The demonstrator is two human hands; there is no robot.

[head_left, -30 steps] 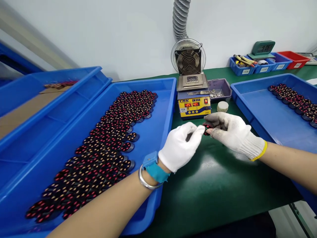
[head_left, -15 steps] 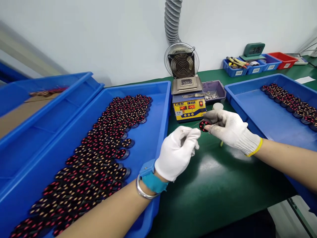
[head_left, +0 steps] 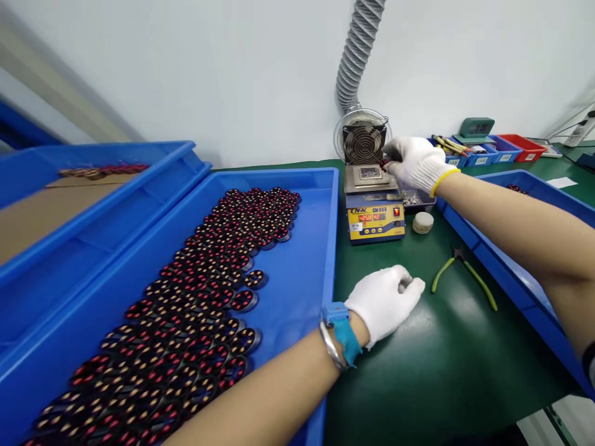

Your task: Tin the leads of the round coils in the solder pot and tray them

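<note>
My right hand [head_left: 413,161], in a white glove with darkened fingertips, pinches a small round black part with red dots [head_left: 383,164]. It holds the part beside the fan, above the right edge of the solder pot [head_left: 375,214], near its metal top plate. My fingers hide most of the part. My left hand [head_left: 385,303], also gloved in white, is low over the green table, right of the middle tray. Its fingers are curled closed, and whatever may be between them is hidden. Green-handled cutters [head_left: 459,254] lie on the table to its right.
A blue tray [head_left: 332,248] on the left holds many round black parts with red or tan dots. Another blue tray [head_left: 493,248] stands under my right arm. A round pale container [head_left: 423,223] sits beside the pot. A ribbed hose [head_left: 357,56] rises behind the fan.
My right hand has carried the round part up and back to the solder pot. My left hand has moved down, away from the part. The view has shifted, and the cutters now show fully.
</note>
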